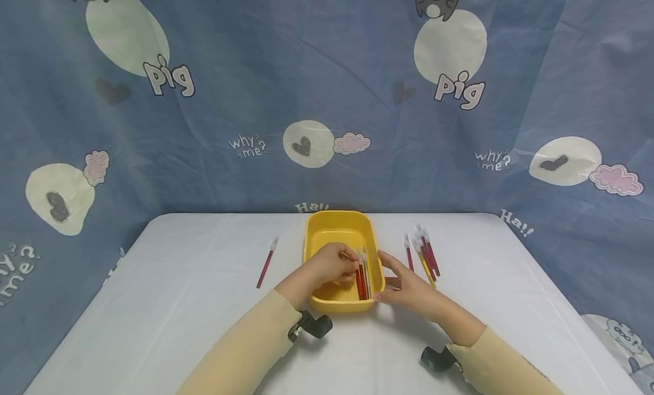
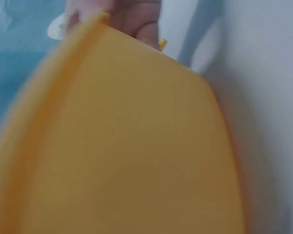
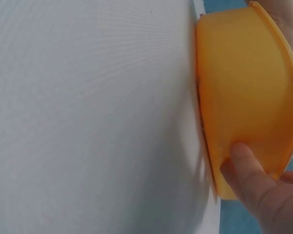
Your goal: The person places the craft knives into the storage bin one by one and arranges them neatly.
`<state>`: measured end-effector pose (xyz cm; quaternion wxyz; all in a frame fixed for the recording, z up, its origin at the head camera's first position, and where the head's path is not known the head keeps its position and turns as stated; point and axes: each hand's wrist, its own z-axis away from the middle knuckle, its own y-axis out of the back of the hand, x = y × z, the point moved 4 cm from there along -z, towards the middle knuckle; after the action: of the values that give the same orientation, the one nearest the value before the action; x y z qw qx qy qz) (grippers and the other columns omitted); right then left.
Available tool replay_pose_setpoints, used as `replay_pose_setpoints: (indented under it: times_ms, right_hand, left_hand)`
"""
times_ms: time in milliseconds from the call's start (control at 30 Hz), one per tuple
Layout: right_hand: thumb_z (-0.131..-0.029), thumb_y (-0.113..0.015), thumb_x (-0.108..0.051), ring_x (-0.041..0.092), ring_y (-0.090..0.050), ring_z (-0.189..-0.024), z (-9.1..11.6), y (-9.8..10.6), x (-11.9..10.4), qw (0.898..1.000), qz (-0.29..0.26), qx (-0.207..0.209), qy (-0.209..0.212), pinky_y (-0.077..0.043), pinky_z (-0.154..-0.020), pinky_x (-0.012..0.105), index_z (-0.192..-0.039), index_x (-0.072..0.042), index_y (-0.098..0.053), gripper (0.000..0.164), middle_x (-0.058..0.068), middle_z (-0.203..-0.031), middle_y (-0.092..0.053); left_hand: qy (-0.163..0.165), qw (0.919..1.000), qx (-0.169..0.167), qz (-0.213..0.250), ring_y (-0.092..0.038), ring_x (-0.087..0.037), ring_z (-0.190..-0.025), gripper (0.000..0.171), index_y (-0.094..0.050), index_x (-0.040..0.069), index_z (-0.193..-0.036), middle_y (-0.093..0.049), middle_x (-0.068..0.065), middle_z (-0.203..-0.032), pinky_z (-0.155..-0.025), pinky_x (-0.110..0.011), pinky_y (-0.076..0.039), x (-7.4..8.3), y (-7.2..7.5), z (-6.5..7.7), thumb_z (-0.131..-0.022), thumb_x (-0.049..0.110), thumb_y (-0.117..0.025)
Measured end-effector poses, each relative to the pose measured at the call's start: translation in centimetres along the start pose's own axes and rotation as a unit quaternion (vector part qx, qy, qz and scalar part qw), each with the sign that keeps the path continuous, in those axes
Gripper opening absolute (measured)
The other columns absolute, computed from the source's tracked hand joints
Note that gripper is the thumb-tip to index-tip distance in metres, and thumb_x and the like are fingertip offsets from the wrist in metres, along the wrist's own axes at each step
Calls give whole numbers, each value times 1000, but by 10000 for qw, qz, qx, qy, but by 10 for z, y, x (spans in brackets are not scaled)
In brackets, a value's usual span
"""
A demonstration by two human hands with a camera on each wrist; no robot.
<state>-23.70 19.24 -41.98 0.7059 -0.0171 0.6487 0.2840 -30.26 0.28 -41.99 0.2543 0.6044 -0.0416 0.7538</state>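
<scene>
The left hand (image 1: 331,264) bends its fingers beside red pens (image 1: 361,286) inside the yellow tray (image 1: 344,306); whether it pinches one, I cannot tell. The right hand (image 1: 411,288), fingers extended, touches the tray's outer side. Other pens (image 1: 432,259) lie on both sides.

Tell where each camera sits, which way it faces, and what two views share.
Head: on the head, facing forward and down at the tray, pens and backdrop; left hand, right hand and sleeves show.
Left wrist: on that wrist, facing the tray's outside close up; right hand at the top.
Right wrist: on that wrist, facing tray and table; right hand lower right, part of left arm upper right.
Shared: both wrist views show the tray and right hand.
</scene>
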Motion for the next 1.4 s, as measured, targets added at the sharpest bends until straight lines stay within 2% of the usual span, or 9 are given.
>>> replay_pose_setpoints:
  times_ms: [133,300,700,900,1133,1233,1400]
  right_hand:
    - [-89,-78,-21,43,-40,-139,0,0,0,10000,-30,-6,-3,-45,-106,50,-162,-16,-16,95,15,-164,-19]
    - [-89,-78,-20,43,-40,-139,0,0,1,10000,-48,-3,-44,-45,-106,50,-162,-16,-16,95,15,-164,-18]
    - [-87,-80,-18,43,-39,-140,0,1,3,9999,-130,52,-62,-43,-107,50,-161,-15,-16,98,16,-164,-19]
    - [-87,-80,-17,44,-39,-140,-1,1,4,9998,-199,48,-81,-43,-108,51,-162,-16,-16,98,17,-164,-18]
    - [-88,-79,-18,43,-39,-140,-2,0,4,9999,-149,24,-72,-44,-107,50,-162,-16,-16,97,16,-164,-19]
    - [-88,-80,-20,42,-40,-140,-2,0,4,9999,-110,39,-86,-45,-106,50,-162,-17,-17,97,15,-164,-20]
    - [-87,-80,-21,41,-40,-140,-2,1,3,9998,-81,69,-141,-45,-106,49,-161,-18,-18,98,14,-164,-21]
  left_hand:
    - [-218,9997,2,-121,-67,-19,-76,19,-65,-3,-111,-64,-13,-96,-70,-31,-61,7,7,5,-94,4,-68]
    - [-286,9995,116,-40,-67,-20,-85,18,-66,1,-110,-63,-12,-102,-76,-34,-61,13,20,17,-94,6,-70]
    - [-400,9966,691,-184,-68,-22,-95,24,-64,0,-118,-65,-11,-107,-79,-33,-60,12,55,40,-96,9,-68]
    - [-490,9933,1039,-145,-68,-21,-94,24,-64,1,-117,-65,-11,-107,-80,-34,-60,3,71,44,-96,11,-69]
    - [-777,9901,1165,-121,-67,-23,-96,29,-63,0,-120,-65,-16,-114,-81,-35,-60,-9,95,53,-97,17,-68]
    - [-795,9892,1220,-180,-68,-25,-99,30,-62,-1,-121,-64,-17,-117,-82,-35,-60,-16,106,57,-98,18,-67]
    - [-622,9877,1404,-305,-68,-26,-103,31,-61,-2,-122,-64,-17,-118,-85,-36,-59,-31,123,58,-99,18,-65]
